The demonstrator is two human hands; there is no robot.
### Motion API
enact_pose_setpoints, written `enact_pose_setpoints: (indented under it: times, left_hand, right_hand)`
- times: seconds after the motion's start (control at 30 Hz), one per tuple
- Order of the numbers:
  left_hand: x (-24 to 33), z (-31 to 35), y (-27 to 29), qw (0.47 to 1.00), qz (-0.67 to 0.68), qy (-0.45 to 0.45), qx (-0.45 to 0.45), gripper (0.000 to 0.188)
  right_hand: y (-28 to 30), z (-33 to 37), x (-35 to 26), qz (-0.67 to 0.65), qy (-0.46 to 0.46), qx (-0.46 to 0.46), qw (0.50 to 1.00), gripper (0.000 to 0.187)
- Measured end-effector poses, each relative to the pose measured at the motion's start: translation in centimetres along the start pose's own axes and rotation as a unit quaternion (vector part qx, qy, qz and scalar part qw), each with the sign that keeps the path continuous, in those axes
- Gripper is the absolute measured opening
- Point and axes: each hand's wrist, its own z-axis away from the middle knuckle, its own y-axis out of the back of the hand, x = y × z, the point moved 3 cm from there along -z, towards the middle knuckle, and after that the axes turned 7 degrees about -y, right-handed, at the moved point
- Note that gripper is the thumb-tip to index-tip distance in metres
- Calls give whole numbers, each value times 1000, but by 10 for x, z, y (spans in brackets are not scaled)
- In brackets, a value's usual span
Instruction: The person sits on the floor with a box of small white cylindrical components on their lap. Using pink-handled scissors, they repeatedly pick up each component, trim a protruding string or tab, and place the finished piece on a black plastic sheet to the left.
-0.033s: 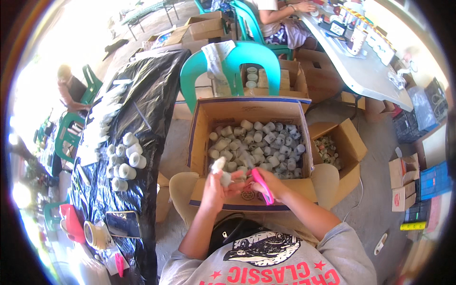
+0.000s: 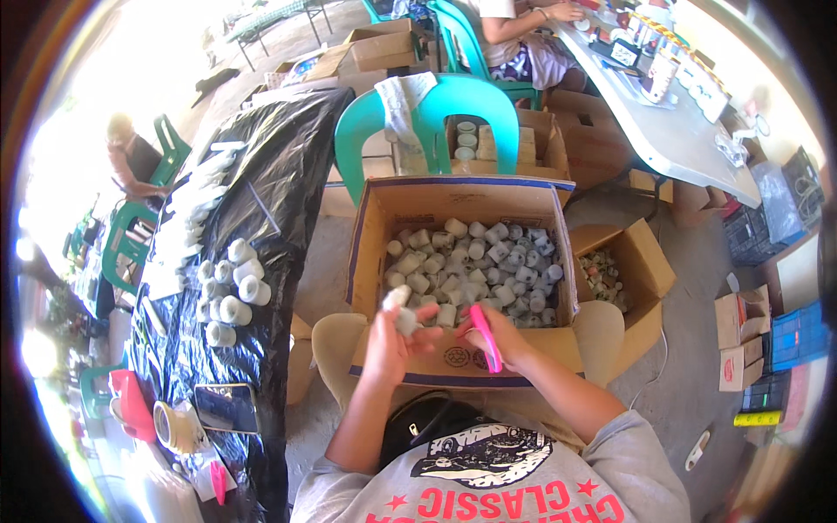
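My left hand (image 2: 391, 342) is raised over the near edge of a cardboard box (image 2: 462, 202), holding a small whitish cylinder (image 2: 405, 322). A pale, lumpy bit (image 2: 397, 297) shows at its fingertips; what it is I cannot make out. Beside it, my right hand (image 2: 506, 338) grips scissors with pink handles (image 2: 485, 338). The blades are blurred against the box's contents. Many similar grey-white cylinders (image 2: 475, 250), some with holes in their ends, fill the bottom of the box.
To the left, a table under black plastic (image 2: 288, 157) bears a group of white cylinders (image 2: 235, 309), a phone (image 2: 227, 409) and a tape roll (image 2: 174, 427). A green chair (image 2: 427, 96) stands behind the box, a smaller box (image 2: 623, 270) at its right. A person (image 2: 514, 39) sits beyond.
My hands have moved slightly apart. The left fingers have spread away from the scissors, and the right hand has shifted a little to the right with them.
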Motion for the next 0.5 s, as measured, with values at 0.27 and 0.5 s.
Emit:
enact_pose_setpoints:
  times: [0.27,0.5]
  left_hand:
    - [91,-28,27,903,394,-159,-61,27]
    - [151,-63,67,730,618,-222,-189,39]
  right_hand:
    - [34,-11,25,-195,36,140,970,33]
    - [26,-8,22,-140,61,168,974,33]
